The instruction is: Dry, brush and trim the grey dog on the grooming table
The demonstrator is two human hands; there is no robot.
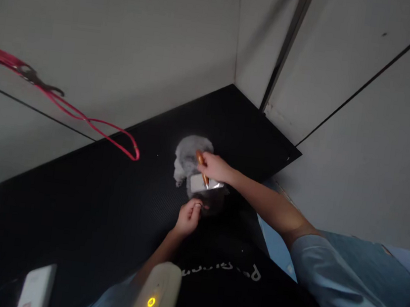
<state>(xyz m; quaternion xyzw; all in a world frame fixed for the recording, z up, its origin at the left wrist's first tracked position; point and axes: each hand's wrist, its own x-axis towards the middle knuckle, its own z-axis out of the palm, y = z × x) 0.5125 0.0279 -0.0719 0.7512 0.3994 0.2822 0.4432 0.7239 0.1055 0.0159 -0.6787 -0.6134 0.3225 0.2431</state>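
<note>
Gripping right hand (217, 168): closed round the orange handle of 1 brush (197, 183), its pale head laid against grey fur.
Left hand (188, 217): curled in beside the fur (whether any is pinched cannot be told).
Furry grey animal (190, 146): set on the black surface (89, 209), partly covered by the brush.
Red cord (0, 54): looped at the left.

We're reading upside-down white lettering (229, 265) on the black apron (225, 295): "Pe…", rest blurring. Yellow power symbol (151, 302) glowing on pale device (164, 280).
</note>
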